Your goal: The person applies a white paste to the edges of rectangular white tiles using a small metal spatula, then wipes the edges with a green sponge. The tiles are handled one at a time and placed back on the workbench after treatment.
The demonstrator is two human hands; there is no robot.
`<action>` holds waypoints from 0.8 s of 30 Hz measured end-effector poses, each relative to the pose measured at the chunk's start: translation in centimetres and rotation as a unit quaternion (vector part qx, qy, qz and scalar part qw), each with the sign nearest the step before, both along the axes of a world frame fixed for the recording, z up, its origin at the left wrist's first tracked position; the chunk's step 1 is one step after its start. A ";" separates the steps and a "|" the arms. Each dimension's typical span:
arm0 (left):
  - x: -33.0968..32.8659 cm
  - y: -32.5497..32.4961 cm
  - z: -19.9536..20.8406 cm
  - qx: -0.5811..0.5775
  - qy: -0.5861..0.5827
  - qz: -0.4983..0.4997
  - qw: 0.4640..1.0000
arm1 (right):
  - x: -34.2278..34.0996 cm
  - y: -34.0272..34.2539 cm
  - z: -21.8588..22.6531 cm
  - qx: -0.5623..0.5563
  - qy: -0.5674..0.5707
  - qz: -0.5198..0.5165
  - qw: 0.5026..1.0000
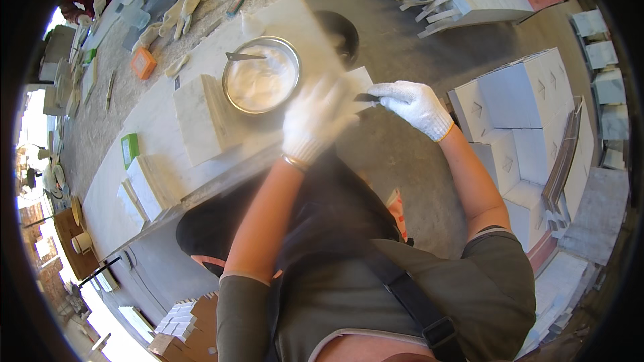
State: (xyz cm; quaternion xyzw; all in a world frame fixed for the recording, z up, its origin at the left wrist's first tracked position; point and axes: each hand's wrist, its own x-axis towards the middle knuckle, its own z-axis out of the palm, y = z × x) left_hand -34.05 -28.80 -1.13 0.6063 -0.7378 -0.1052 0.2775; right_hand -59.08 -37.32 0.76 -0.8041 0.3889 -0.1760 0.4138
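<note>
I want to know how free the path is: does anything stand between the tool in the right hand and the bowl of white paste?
Yes. The left hand, holding a white tile piece, sits between the dark tool in the right hand and the metal bowl. Another blade rests across the bowl's rim.

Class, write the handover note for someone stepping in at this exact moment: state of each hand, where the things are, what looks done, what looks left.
Left hand: white work glove, blurred, holding a pale flat tile piece in front of the body.
Right hand: white work glove, gripping a dark-bladed tool with its blade at the tile piece.
Metal bowl of white paste sits on the workbench, a scraper resting on its rim. A white stone block lies just left of the bowl.
Done: paste is mixed and ready in the bowl.
Left: whether the tile piece is coated cannot be told; the blur hides its surface.
</note>
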 end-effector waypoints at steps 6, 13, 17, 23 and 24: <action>-0.1 0.1 -0.3 0.007 0.002 0.000 1.000 | -2.9 1.5 0.8 0.130 -0.055 -0.052 0.989; 0.0 -0.1 -0.2 0.003 -0.010 0.003 1.000 | -0.8 0.5 -1.1 0.169 -0.184 -0.161 0.955; 0.0 0.0 -0.2 0.012 -0.004 0.003 1.000 | 0.7 0.1 -3.8 0.053 -0.187 -0.122 0.973; 0.1 -0.1 -0.2 0.000 -0.003 -0.001 1.000 | -1.9 0.9 -7.9 -0.165 -0.127 -0.104 0.973; 0.1 -0.1 -0.2 0.000 -0.003 -0.001 1.000 | -3.0 0.9 -8.3 -0.201 -0.075 -0.101 0.971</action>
